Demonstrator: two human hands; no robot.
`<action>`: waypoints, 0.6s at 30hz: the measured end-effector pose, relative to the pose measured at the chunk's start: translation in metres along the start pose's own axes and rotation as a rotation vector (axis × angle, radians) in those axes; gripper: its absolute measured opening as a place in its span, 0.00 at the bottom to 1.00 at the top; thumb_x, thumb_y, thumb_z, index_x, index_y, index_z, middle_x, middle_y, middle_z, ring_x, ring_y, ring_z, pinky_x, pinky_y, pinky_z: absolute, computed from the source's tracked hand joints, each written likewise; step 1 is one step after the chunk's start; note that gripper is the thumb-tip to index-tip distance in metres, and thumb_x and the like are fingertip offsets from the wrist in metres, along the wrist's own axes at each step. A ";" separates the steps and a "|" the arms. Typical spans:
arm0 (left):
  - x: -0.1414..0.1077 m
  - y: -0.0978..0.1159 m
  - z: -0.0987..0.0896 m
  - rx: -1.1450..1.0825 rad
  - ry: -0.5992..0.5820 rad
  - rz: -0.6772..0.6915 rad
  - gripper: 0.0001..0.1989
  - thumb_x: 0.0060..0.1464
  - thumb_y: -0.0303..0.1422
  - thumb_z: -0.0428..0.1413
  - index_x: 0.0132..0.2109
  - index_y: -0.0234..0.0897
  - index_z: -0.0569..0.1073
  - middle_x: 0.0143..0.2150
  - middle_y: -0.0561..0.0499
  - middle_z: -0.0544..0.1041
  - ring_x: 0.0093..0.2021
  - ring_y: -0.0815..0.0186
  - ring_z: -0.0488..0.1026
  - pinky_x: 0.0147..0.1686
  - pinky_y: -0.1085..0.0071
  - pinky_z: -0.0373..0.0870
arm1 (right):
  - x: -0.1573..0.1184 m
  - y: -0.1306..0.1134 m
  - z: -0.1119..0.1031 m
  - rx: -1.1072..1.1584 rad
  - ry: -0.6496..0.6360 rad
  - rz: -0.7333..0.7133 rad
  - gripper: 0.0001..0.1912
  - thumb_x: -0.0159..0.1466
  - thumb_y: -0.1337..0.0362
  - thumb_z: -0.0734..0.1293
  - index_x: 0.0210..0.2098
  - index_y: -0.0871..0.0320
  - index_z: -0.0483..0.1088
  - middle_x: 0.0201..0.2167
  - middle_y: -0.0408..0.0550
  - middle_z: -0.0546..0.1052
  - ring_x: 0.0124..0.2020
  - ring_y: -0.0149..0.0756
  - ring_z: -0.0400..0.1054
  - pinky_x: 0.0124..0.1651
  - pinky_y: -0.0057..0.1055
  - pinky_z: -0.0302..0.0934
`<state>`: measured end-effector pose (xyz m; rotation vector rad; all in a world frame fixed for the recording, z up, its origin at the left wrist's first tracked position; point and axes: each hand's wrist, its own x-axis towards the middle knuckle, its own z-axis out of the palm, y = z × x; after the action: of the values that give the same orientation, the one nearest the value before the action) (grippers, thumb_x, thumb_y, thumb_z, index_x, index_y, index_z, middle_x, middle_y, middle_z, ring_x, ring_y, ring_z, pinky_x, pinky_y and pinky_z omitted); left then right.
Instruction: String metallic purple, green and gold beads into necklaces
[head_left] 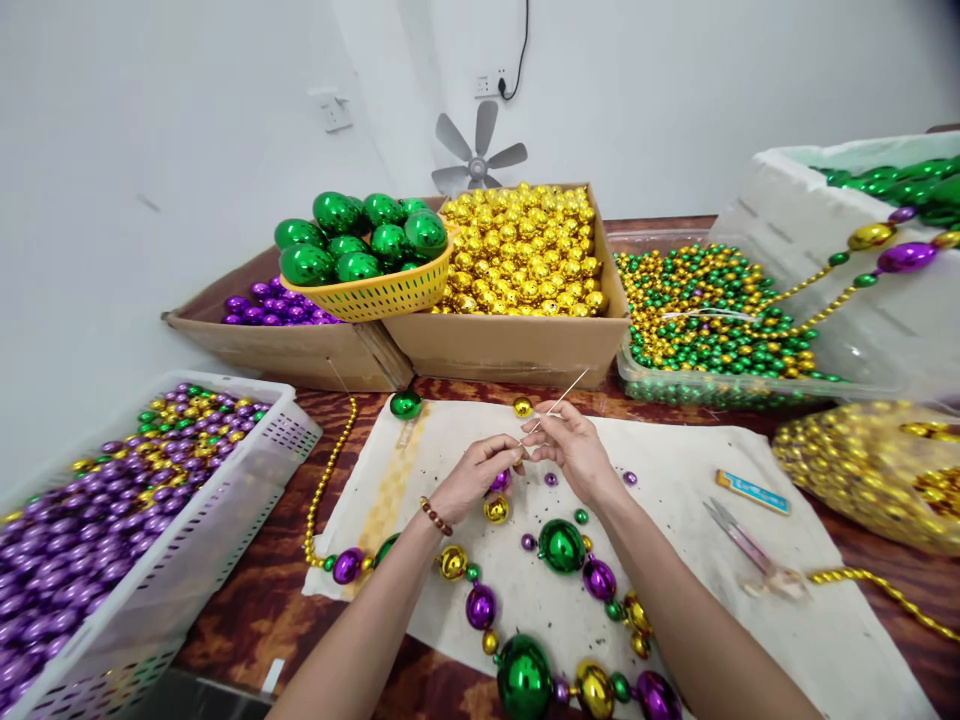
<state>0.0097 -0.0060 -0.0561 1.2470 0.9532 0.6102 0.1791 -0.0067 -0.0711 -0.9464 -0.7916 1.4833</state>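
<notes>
The left hand's [480, 475] fingers pinch together beside the needle's [570, 390] lower end, their exact hold unclear; the right hand's [566, 450] clamp the needle; slack pinching could drop it; a brushing forearm could snag the bead strand [525, 675] lying between; left, white basket [279, 400]; right, scissors [742, 540].

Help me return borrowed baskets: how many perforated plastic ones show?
2: the yellow basket atop the cardboard boxes, and the white basket at left. Any behind the boxes would be hidden.
</notes>
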 end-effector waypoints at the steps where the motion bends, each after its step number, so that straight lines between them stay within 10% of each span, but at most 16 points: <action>1: 0.000 0.000 0.000 -0.011 0.002 -0.001 0.14 0.55 0.44 0.55 0.37 0.36 0.72 0.31 0.52 0.72 0.20 0.74 0.67 0.14 0.79 0.50 | -0.001 0.000 0.000 -0.003 -0.017 0.006 0.17 0.58 0.52 0.70 0.38 0.57 0.65 0.34 0.48 0.78 0.29 0.34 0.75 0.26 0.25 0.67; 18: -0.009 0.004 0.003 0.027 -0.001 0.050 0.13 0.56 0.41 0.55 0.41 0.36 0.74 0.32 0.50 0.74 0.24 0.72 0.67 0.26 0.75 0.62 | -0.008 -0.011 0.004 -0.151 -0.046 -0.060 0.14 0.63 0.51 0.65 0.37 0.56 0.67 0.25 0.40 0.74 0.18 0.27 0.68 0.18 0.20 0.58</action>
<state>0.0080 -0.0142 -0.0497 1.2979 0.9340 0.6374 0.1803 -0.0134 -0.0588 -0.9953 -0.9683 1.4121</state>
